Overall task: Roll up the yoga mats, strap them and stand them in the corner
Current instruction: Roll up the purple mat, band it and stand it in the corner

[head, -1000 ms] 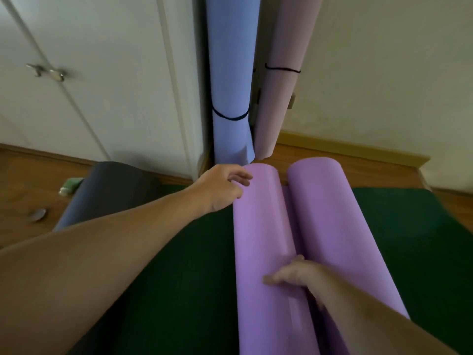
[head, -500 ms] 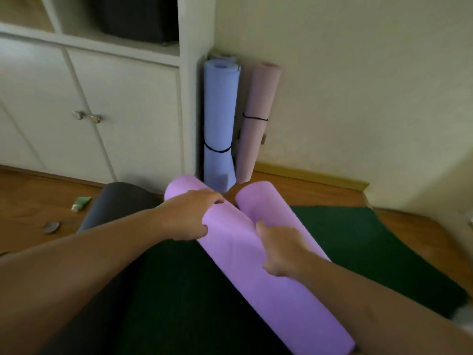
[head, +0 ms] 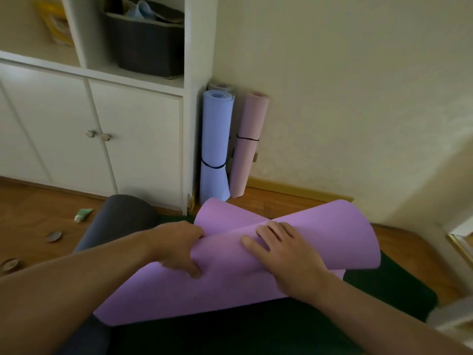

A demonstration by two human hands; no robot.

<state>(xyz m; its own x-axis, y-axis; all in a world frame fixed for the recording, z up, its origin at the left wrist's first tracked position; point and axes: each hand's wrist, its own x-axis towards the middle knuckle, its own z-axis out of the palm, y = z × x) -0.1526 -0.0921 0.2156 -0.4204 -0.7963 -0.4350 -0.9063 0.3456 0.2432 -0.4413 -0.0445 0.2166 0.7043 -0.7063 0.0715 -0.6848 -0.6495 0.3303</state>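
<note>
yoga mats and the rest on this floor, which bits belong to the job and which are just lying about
Belongs to the job:
- loosely rolled purple foam mat, under left hand and right hand
- flat dark green mat
- rolled dark grey mat
- strapped blue mat and pink mat, standing in the corner

Just lying about:
- small green tube
- round metal lids
- dark storage bin

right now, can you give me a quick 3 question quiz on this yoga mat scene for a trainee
1. True or false: the blue mat and the pink mat in the corner each have a black strap around them.
2. Which mat are the left hand and right hand on? A) grey mat B) purple mat C) green mat
3. What does the purple mat lie on?

Key:
1. True
2. B
3. The green mat, spread flat on the floor.
</note>
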